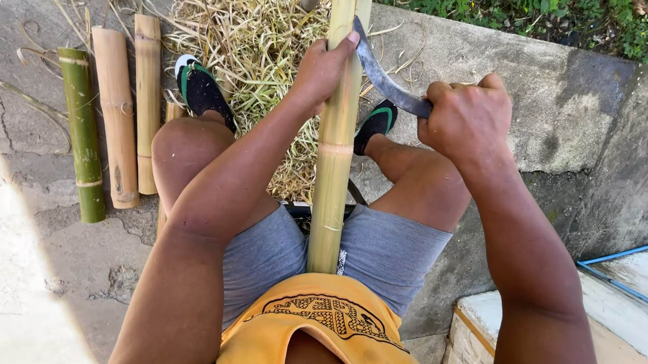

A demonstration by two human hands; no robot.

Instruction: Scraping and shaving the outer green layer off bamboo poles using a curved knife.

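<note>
Single view, worn on the head, aimed steeply down over chest and lap toward the concrete ground (570, 119). Close in: forearms fill the lower frame, both hands (321, 71) sit near the upper middle. Facing forward past the knees, up to a strip of green plants (531, 13) along the top edge.

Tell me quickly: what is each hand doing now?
Left hand: closed around the bamboo pole.
Right hand: closed on the curved knife.
</note>
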